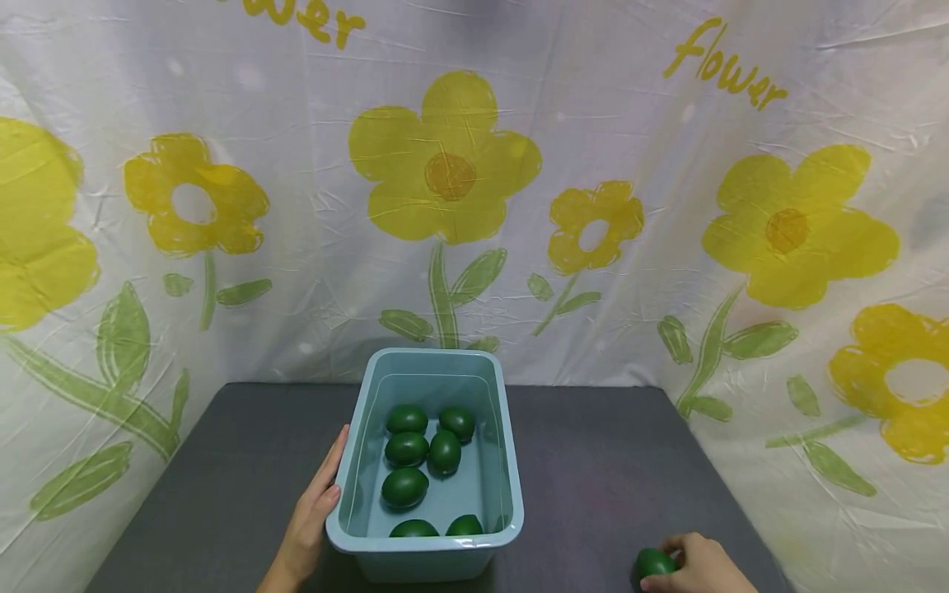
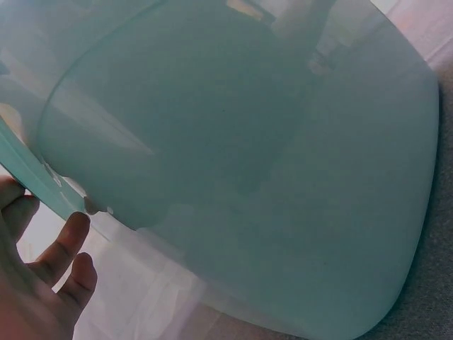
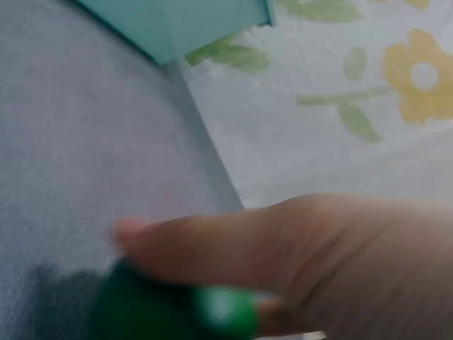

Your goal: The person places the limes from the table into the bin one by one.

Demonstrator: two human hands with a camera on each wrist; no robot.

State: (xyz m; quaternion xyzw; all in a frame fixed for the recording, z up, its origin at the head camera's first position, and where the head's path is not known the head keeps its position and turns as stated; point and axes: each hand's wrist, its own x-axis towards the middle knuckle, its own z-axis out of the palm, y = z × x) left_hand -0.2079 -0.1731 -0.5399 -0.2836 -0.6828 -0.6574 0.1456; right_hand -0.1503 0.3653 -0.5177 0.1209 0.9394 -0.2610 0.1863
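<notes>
A light blue plastic bin [image 1: 426, 567] stands in the middle of the table with several dark green, smooth, egg-shaped fruits [image 1: 404, 487] on its floor. My left hand [image 1: 306, 519] rests against the bin's left side, its fingers extended along the rim. The left wrist view shows those fingers [image 2: 60, 251] at the bin's edge, with the large bluish wall beside them. Off to the right, my right hand [image 1: 700, 564] pinches one green fruit [image 1: 654, 563] low over the table. The right wrist view shows the thumb across this fruit [image 3: 152, 308], blurred and partly cut off.
The dark grey table [image 1: 586, 461] extends on both sides of the bin. A white cloth [image 1: 311, 247] printed with yellow flowers hangs behind it and along both sides. The bin's far end stands near the back cloth.
</notes>
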